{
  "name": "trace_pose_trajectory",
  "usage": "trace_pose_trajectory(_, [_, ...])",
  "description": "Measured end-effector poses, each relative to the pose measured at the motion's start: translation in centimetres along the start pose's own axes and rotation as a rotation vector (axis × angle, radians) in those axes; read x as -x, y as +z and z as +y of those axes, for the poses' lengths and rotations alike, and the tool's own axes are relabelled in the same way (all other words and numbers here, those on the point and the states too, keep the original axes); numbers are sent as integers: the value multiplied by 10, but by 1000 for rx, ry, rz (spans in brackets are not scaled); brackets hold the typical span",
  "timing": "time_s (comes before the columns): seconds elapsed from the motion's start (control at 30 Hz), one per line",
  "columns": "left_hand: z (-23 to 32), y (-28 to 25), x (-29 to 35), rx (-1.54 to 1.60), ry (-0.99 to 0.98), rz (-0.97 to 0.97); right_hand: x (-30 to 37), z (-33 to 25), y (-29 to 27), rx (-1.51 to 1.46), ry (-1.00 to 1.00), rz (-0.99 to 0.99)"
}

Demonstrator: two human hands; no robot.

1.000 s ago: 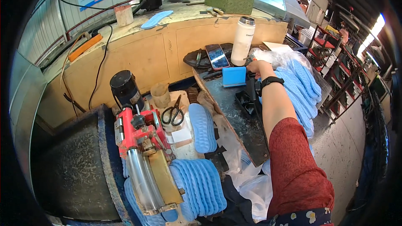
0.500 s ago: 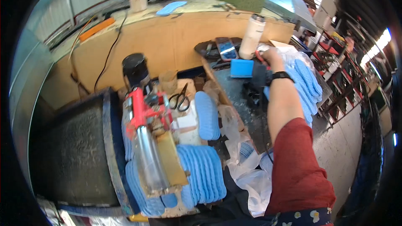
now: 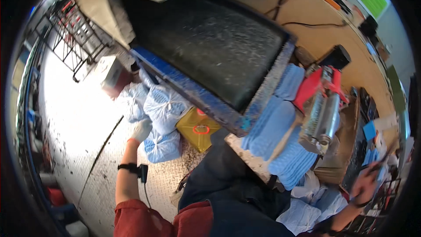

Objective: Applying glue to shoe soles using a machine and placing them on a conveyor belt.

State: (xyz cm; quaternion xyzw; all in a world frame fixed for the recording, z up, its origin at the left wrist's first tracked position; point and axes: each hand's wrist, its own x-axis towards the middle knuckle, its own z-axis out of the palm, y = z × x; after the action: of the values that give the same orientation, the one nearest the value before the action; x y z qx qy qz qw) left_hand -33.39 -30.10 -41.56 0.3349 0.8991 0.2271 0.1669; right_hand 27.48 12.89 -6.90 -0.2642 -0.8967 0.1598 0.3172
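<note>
At the left, my left hand [image 3: 141, 131] reaches down beside tied translucent bags of light-blue pads [image 3: 162, 145] on the floor. The hand is overexposed, and whether its fingers grip the bag is not clear. Far to the right, my right hand [image 3: 366, 186] is smeared by motion near the dark bench [image 3: 352, 160]. A thin dark shape shows by its fingers, too blurred to name. Between my arms stand stacks of light-blue, sole-shaped ribbed pads [image 3: 291, 158], beside a red-framed device with a silver cylinder [image 3: 325, 114].
A large dark tray with a blue rim [image 3: 184, 88] stands ahead of me. Under its edge sits a yellow container [image 3: 197, 127] with a red ring. A carton [image 3: 113, 77] and a black wire rack [image 3: 72, 39] are farther left. More bagged pads [image 3: 302, 215] lie at lower right.
My view has swung left and down to the floor bags. My left hand has come into view beside them. My right hand now shows at the far right, blurred.
</note>
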Motion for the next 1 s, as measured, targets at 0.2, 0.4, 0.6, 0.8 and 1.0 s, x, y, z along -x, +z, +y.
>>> trace_pose_trajectory(0.2, [-48,40,-56,53,-79,259,6,-180,303,-1326,532,-1207])
trace_pose_trajectory(0.4, [-7,81,-120,117,-247,296,-23,-203,522,-1148,921,-1239])
trace_pose_trajectory(0.6, [-6,93,-141,-247,-293,135,-50,-193,618,-988,1085,-1183])
trace_pose_trajectory(0.8, [-46,99,-127,118,-57,293,-47,-181,671,-841,1104,-1319])
trace_pose_trajectory(1.0, [-47,96,-105,314,-20,345,-45,-182,708,-901,1093,-1299])
